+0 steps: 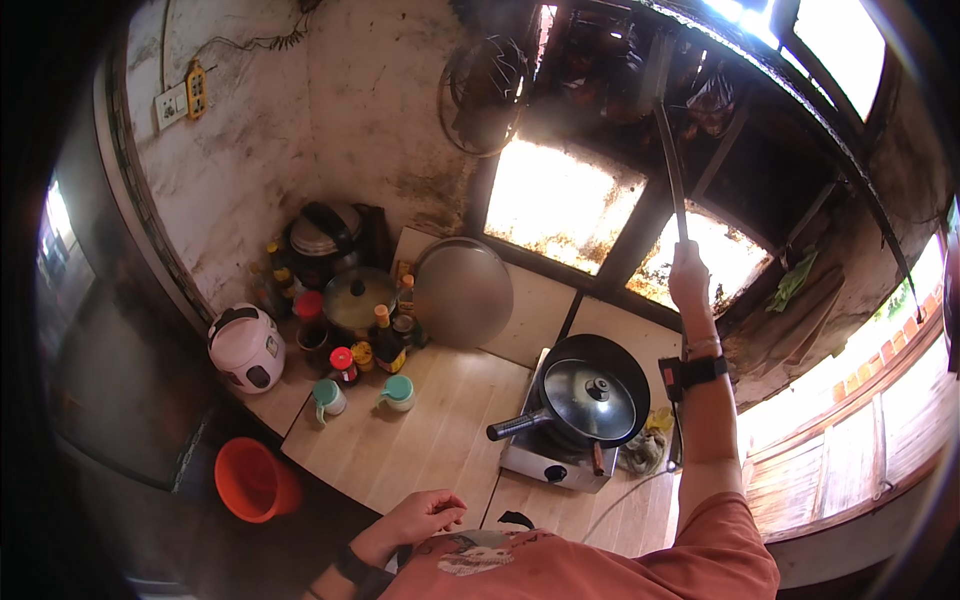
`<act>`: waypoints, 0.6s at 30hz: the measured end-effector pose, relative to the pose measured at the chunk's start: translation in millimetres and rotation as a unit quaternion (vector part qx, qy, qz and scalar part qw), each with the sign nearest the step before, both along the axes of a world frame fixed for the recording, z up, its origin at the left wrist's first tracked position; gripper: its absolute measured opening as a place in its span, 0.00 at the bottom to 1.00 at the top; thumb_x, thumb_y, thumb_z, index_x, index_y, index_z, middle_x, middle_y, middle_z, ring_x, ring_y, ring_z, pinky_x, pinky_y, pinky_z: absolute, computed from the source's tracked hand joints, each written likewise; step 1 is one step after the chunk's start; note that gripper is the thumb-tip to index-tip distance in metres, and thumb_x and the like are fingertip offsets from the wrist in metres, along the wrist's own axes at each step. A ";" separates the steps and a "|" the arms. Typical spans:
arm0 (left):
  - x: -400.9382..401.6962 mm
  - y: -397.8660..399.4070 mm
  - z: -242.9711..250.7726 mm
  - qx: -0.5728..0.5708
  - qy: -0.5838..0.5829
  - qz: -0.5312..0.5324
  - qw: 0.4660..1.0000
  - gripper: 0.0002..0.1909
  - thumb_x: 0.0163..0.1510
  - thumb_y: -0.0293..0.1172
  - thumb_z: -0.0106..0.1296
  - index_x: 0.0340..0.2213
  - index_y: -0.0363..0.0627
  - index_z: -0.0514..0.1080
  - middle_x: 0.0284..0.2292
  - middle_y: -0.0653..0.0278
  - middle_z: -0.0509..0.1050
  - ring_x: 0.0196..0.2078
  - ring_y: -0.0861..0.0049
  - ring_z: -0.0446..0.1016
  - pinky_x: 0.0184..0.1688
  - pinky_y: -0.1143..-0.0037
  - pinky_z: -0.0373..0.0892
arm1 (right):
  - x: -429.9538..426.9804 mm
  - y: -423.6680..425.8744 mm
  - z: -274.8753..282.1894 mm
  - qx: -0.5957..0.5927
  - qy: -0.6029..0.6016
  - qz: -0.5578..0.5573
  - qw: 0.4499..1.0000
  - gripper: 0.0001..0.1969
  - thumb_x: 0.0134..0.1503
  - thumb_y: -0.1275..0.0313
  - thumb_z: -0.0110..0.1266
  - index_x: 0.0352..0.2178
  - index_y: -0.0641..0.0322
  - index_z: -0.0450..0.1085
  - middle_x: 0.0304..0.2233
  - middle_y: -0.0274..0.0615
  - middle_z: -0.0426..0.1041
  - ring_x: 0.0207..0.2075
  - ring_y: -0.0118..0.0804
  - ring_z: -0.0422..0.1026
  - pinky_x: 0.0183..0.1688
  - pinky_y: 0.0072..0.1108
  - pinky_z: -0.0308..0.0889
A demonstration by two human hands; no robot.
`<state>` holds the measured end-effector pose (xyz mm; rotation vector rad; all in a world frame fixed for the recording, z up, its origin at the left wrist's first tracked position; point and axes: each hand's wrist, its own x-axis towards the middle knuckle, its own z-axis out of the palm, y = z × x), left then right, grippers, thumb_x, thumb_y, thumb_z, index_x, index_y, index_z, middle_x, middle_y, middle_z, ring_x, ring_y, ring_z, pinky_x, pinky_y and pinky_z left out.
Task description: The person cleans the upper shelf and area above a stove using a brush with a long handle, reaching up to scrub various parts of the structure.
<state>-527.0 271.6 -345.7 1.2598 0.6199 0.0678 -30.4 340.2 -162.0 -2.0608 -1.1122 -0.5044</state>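
My right hand [690,276] is raised before the window and grips the long, thin handle of a utensil [670,161]. The utensil's far end reaches up to the dark rack and is blurred, so its exact kind is unclear. My left hand [429,515] hovers low at the counter's front edge, fingers loosely bent, with nothing visible in it. A black pan [636,367] rests on a gas stove [547,471] in front of me. Over the pan lies a lid [574,397] with a round knob. A black handle [517,425] points left, and a short brown handle [598,459] points towards me.
Left on the counter [442,442] are two green-lidded containers [397,393], several sauce bottles [388,341], a lidded pot [356,296] and a pink rice cooker [247,349]. A round metal tray [463,292] leans at the back. An orange bucket [255,480] stands below. A cloth [643,451] lies beside the stove.
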 end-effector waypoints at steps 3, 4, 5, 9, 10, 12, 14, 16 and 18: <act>7.8 0.6 1.5 0.012 0.007 -0.024 1.000 0.11 0.54 0.29 0.45 0.37 0.36 0.67 0.29 0.65 0.71 0.29 0.85 0.69 0.33 0.82 0.66 | 15.2 33.0 -13.3 0.009 0.057 0.016 0.998 0.16 0.59 0.61 0.37 0.33 0.65 0.60 0.26 0.59 0.69 0.30 0.60 0.67 0.32 0.39 0.62; 8.9 1.1 2.5 0.015 0.011 -0.043 0.999 0.11 0.54 0.29 0.45 0.38 0.35 0.66 0.30 0.65 0.71 0.30 0.85 0.68 0.33 0.83 0.66 | 10.3 42.6 -15.6 -0.002 0.068 0.016 0.998 0.16 0.59 0.61 0.37 0.33 0.65 0.61 0.27 0.60 0.69 0.31 0.61 0.68 0.33 0.40 0.62; 11.2 1.8 1.5 0.017 0.010 -0.042 0.999 0.11 0.54 0.29 0.45 0.38 0.35 0.66 0.30 0.65 0.71 0.30 0.85 0.68 0.33 0.83 0.66 | 9.8 51.7 -18.7 -0.013 0.079 0.014 0.997 0.16 0.59 0.61 0.37 0.33 0.66 0.61 0.28 0.61 0.69 0.32 0.62 0.68 0.34 0.40 0.62; 18.9 -2.7 -3.1 0.024 0.001 -0.066 0.998 0.11 0.53 0.28 0.45 0.38 0.35 0.67 0.29 0.65 0.71 0.30 0.84 0.69 0.33 0.82 0.66 | 24.3 66.4 -33.6 -0.040 0.061 0.004 0.997 0.16 0.58 0.61 0.39 0.34 0.67 0.61 0.29 0.62 0.69 0.34 0.63 0.68 0.36 0.41 0.63; 19.1 -4.0 -3.3 0.030 -0.001 -0.064 0.997 0.11 0.53 0.28 0.45 0.37 0.35 0.67 0.28 0.65 0.72 0.29 0.84 0.69 0.33 0.81 0.66 | 26.9 64.8 -33.7 -0.034 0.036 0.011 0.999 0.15 0.58 0.62 0.40 0.32 0.67 0.60 0.28 0.63 0.69 0.33 0.64 0.68 0.34 0.41 0.64; 17.6 -1.0 -1.3 0.028 0.001 -0.060 0.998 0.11 0.53 0.29 0.45 0.37 0.35 0.67 0.29 0.65 0.71 0.29 0.85 0.69 0.33 0.82 0.66 | 21.8 58.8 -29.8 -0.037 0.026 0.028 0.999 0.15 0.57 0.62 0.40 0.30 0.67 0.58 0.29 0.65 0.68 0.34 0.65 0.67 0.34 0.42 0.64; 13.3 -1.2 -7.4 0.019 -0.006 -0.049 0.999 0.11 0.54 0.29 0.45 0.38 0.35 0.67 0.29 0.65 0.71 0.30 0.86 0.68 0.34 0.83 0.67 | 10.1 41.8 -15.3 -0.084 0.097 0.012 0.992 0.16 0.58 0.61 0.40 0.32 0.67 0.61 0.30 0.63 0.69 0.34 0.63 0.68 0.35 0.40 0.64; 9.4 -2.1 -1.9 0.016 0.003 -0.043 0.999 0.11 0.54 0.29 0.45 0.38 0.35 0.67 0.29 0.66 0.71 0.30 0.86 0.68 0.34 0.83 0.67 | 19.2 21.8 -6.7 -0.093 0.093 0.026 0.991 0.17 0.58 0.60 0.39 0.35 0.67 0.62 0.30 0.61 0.70 0.34 0.61 0.68 0.35 0.40 0.64; 4.2 -2.4 2.1 0.018 0.009 -0.032 0.999 0.10 0.54 0.29 0.45 0.37 0.35 0.67 0.29 0.66 0.71 0.30 0.86 0.68 0.34 0.83 0.67 | 12.5 4.3 3.0 -0.090 0.078 0.036 0.992 0.16 0.58 0.61 0.39 0.35 0.66 0.62 0.29 0.60 0.70 0.35 0.61 0.68 0.35 0.41 0.63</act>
